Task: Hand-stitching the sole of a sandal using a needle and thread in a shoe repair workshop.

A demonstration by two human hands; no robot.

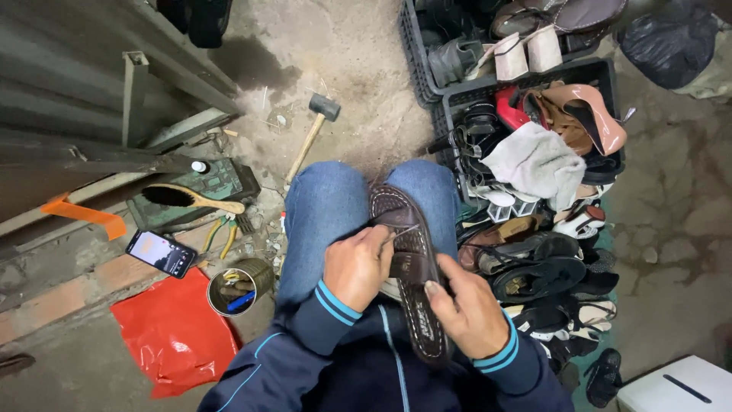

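Observation:
A dark brown sandal (408, 229) with pale stitching along its edge lies on my lap, across my blue jeans. My left hand (357, 265) grips a thin metal tool (398, 233) whose tip touches the sandal's strap. My right hand (471, 309) holds the sandal at its heel end, thumb pressed on the footbed by the strap.
A black crate (604, 73) to my right is piled with shoes and a grey cloth (537, 162); more sandals lie below it. On the left are a hammer (313, 130), a wooden brush (191, 198), pliers, a phone (161, 252), a tin of tools (238, 287) and a red plastic bag (175, 336).

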